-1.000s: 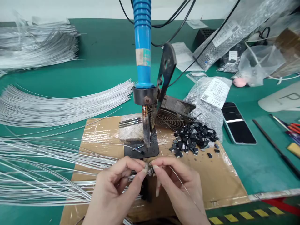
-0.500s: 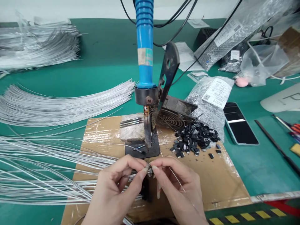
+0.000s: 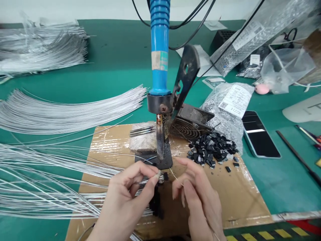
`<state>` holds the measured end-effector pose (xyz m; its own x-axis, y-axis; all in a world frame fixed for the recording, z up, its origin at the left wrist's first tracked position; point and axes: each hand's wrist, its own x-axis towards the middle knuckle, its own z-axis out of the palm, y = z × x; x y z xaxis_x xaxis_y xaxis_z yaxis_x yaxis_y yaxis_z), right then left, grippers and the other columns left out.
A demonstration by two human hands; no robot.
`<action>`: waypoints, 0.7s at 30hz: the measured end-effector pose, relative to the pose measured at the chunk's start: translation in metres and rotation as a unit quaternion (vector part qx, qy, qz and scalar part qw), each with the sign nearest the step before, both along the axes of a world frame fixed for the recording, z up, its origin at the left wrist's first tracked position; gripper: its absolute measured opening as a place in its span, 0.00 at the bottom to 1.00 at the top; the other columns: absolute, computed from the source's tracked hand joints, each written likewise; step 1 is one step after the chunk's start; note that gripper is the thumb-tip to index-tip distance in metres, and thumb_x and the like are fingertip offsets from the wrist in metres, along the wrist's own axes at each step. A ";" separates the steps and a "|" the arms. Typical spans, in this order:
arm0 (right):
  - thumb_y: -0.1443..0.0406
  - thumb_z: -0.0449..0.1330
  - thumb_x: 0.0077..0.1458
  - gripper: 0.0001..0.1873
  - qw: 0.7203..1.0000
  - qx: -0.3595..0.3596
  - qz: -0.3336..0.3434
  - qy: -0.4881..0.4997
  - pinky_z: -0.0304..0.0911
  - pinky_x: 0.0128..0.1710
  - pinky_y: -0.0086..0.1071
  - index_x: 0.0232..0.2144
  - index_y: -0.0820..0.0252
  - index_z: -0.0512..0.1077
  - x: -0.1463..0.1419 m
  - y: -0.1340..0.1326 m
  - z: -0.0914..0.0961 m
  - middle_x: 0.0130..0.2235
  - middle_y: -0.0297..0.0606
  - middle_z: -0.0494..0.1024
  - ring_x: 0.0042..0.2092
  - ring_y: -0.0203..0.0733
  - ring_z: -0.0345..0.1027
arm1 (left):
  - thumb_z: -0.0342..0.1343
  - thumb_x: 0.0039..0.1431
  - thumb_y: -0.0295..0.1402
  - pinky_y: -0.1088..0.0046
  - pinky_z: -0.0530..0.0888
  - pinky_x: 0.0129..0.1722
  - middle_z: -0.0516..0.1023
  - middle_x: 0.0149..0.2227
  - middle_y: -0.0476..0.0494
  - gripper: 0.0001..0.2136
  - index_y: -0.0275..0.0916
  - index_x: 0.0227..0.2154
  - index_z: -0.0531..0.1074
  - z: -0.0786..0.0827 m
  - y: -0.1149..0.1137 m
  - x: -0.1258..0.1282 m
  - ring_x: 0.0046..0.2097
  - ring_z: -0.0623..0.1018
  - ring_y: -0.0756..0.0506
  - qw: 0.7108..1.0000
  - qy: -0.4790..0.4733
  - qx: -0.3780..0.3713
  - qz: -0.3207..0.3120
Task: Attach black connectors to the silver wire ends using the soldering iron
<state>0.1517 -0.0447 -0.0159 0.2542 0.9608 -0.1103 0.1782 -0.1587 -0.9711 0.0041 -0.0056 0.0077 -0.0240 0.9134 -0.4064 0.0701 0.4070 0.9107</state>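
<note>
My left hand (image 3: pixel 136 192) is closed in a pinch over the cardboard. Between its thumb and forefinger is a small connector (image 3: pixel 163 176), metallic with a black end, partly hidden by the fingertips. To the right, apart from the connector, my right hand (image 3: pixel 197 190) has its fingers curled round a thin solder wire (image 3: pixel 173 174), whose free end points up and left. Just above both hands, a blue-handled soldering iron (image 3: pixel 159 140) hangs tip down in a stand over a black base plate (image 3: pixel 166 163). Several pale cables (image 3: pixel 100 167) run in from the left, passing behind my left hand.
A heap of small black connector pieces (image 3: pixel 213 149) lies on the cardboard (image 3: pixel 235 197) at the right. Behind it are a small fan (image 3: pixel 190 122) and a bubble-wrap bag (image 3: pixel 232 100). A phone (image 3: pixel 260 135) rests farther right. Bundled cables (image 3: pixel 75 112) lie at left.
My right hand has let go of the connector and drawn back to the right, still with the solder wire. My left hand keeps its pinch on the connector. The view has shifted slightly.
</note>
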 end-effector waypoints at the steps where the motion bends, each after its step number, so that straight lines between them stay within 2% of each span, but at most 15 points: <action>1: 0.59 0.49 0.74 0.14 1.000 0.007 0.003 -0.006 0.61 0.32 0.33 0.56 0.51 0.70 0.002 0.001 0.001 0.24 0.25 0.70 0.25 0.38 0.63 | 0.68 0.56 0.29 0.84 0.73 0.33 0.87 0.35 0.48 0.05 0.41 0.26 0.80 -0.002 0.001 -0.002 0.33 0.80 0.51 1.000 0.003 0.007 -0.010; 3: 0.60 0.50 0.73 0.09 0.999 0.018 0.011 -0.025 0.58 0.31 0.33 0.44 0.52 0.70 0.006 0.002 0.001 0.25 0.26 0.68 0.26 0.38 0.61 | 0.67 0.58 0.29 0.85 0.73 0.33 0.87 0.36 0.48 0.05 0.41 0.27 0.80 -0.006 0.002 -0.007 0.33 0.80 0.51 0.999 0.013 0.033 -0.038; 6: 0.62 0.50 0.73 0.16 0.998 0.036 0.037 -0.040 0.57 0.33 0.33 0.29 0.53 0.61 0.011 0.006 -0.001 0.27 0.29 0.62 0.30 0.38 0.59 | 0.65 0.61 0.29 0.84 0.75 0.35 0.87 0.37 0.47 0.05 0.41 0.29 0.80 -0.010 0.004 -0.013 0.35 0.81 0.50 0.995 0.038 0.065 -0.071; 7: 0.63 0.50 0.73 0.17 0.997 0.048 0.046 -0.030 0.58 0.35 0.33 0.27 0.54 0.60 0.013 0.007 -0.002 0.28 0.30 0.63 0.31 0.38 0.60 | 0.65 0.62 0.30 0.83 0.75 0.35 0.86 0.37 0.47 0.05 0.41 0.29 0.79 -0.010 0.005 -0.014 0.35 0.81 0.50 0.994 0.047 0.070 -0.076; 9: 0.65 0.52 0.72 0.17 0.996 0.069 0.053 -0.002 0.62 0.39 0.33 0.28 0.54 0.62 0.014 0.010 -0.002 0.33 0.33 0.70 0.36 0.39 0.66 | 0.64 0.63 0.30 0.83 0.74 0.33 0.86 0.36 0.47 0.05 0.41 0.30 0.79 -0.009 0.008 -0.014 0.34 0.80 0.50 0.992 0.063 0.073 -0.080; 11: 0.66 0.54 0.70 0.15 0.996 0.070 0.053 0.023 0.66 0.47 0.34 0.28 0.54 0.65 0.013 0.012 -0.001 0.42 0.38 0.78 0.44 0.41 0.74 | 0.63 0.62 0.29 0.83 0.73 0.30 0.86 0.34 0.47 0.05 0.41 0.29 0.79 -0.007 0.011 -0.011 0.32 0.79 0.50 0.991 0.073 0.081 -0.078; 13: 0.66 0.57 0.69 0.14 0.997 0.053 0.049 0.040 0.67 0.53 0.35 0.28 0.54 0.66 0.011 0.014 0.001 0.50 0.39 0.81 0.50 0.44 0.78 | 0.63 0.61 0.29 0.82 0.73 0.29 0.85 0.32 0.48 0.05 0.40 0.28 0.79 -0.004 0.014 -0.008 0.30 0.78 0.50 0.991 0.077 0.091 -0.069; 17: 0.67 0.59 0.66 0.13 0.997 0.016 0.031 0.065 0.71 0.53 0.31 0.27 0.53 0.66 0.007 0.014 0.007 0.50 0.38 0.86 0.52 0.42 0.82 | 0.63 0.60 0.28 0.82 0.73 0.29 0.84 0.30 0.48 0.06 0.39 0.27 0.79 0.000 0.019 -0.005 0.30 0.78 0.50 0.990 0.070 0.105 -0.066; 21: 0.68 0.60 0.63 0.13 0.997 0.012 0.018 0.074 0.72 0.51 0.26 0.26 0.53 0.67 0.005 0.016 0.008 0.50 0.33 0.87 0.52 0.39 0.83 | 0.63 0.60 0.28 0.83 0.72 0.28 0.83 0.29 0.49 0.05 0.39 0.28 0.79 0.002 0.022 -0.005 0.30 0.78 0.51 0.990 0.069 0.107 -0.064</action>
